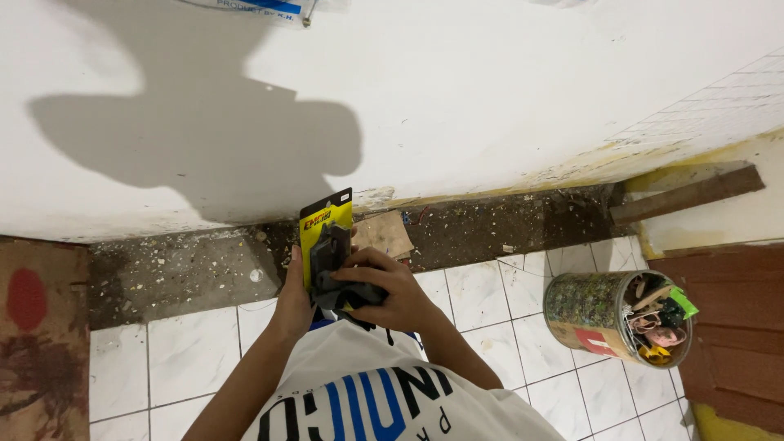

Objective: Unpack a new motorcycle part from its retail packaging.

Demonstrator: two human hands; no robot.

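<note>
Both of my hands hold a small yellow and black blister pack [325, 222] with a dark grey part under its clear cover. My left hand [292, 298] grips the pack from behind along its left edge. My right hand [388, 290] lies over the lower front of the pack, fingers curled on the dark part. I hold the pack upright in front of my chest, above a white tiled floor [188, 351] and facing a white wall [457, 98].
A round tin [592, 314] full of small tools and clips stands on the tiles at the right. A strip of rough, rubble-strewn concrete [180, 269] runs along the wall's foot, with a cardboard scrap [384, 233] on it. A wooden board [694, 192] lies at the far right.
</note>
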